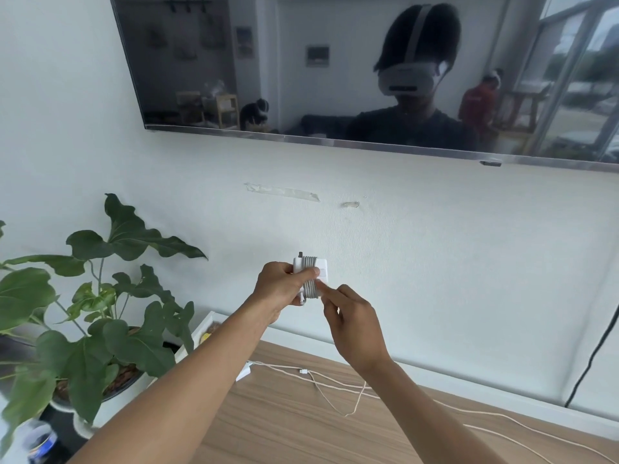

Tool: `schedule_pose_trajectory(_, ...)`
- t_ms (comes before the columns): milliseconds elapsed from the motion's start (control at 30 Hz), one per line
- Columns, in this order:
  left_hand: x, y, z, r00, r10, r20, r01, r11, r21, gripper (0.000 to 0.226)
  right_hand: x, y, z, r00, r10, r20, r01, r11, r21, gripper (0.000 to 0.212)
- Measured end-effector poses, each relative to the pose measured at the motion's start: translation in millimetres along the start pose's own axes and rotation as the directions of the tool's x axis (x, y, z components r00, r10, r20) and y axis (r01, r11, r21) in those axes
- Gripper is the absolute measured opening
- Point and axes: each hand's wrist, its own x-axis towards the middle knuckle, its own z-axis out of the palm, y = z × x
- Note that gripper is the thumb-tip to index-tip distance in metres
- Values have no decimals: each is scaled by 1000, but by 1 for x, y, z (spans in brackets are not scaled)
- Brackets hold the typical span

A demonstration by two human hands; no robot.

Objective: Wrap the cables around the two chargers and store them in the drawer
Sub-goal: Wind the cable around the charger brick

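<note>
I hold a white charger (321, 270) up in front of the wall, its grey cable wound in several turns around its middle and its plug prongs pointing up. My left hand (279, 289) grips the charger's left side, thumb across the coils. My right hand (353, 324) pinches the cable at the charger's lower right edge. A second white charger (244, 372) lies on the wooden cabinet top (284, 426), partly hidden behind my left forearm. Its loose white cable (338, 386) trails to the right across the wood. No drawer is visible.
A large leafy potted plant (97, 316) stands at the left beside the cabinet. A wall-mounted TV (234, 68) hangs above. A black cord (593, 356) runs down the wall at the right. A white box (204, 324) sits behind the plant's leaves.
</note>
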Motion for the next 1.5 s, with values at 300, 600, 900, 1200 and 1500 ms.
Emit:
schedule_pose_trajectory(300, -9, 0, 3, 997, 70, 22, -68, 992, -106, 15, -4, 10, -2, 895, 407, 180, -434, 709, 556, 10)
schedule_pose_trajectory(600, -13, 3, -5, 941, 107, 320, -88, 993, -75, 24, 5, 21, -13, 837, 434, 333, -547, 659, 516, 25)
schedule_pose_trajectory(900, -15, 1, -16, 846, 126, 518, -278, 933, 227, 28, 41, 23, -40, 704, 431, 564, -611, 773, 172, 32)
schedule_pose_trajectory(1200, -11, -10, -19, 845, 71, 530, -365, 802, 473, 40, 39, 29, -48, 532, 385, 754, -742, 641, 196, 39)
schedule_pose_trajectory(1500, -11, -17, -9, 930, 200, 309, -366, 598, 713, 36, 42, 16, -37, 710, 472, 522, -616, 776, 136, 19)
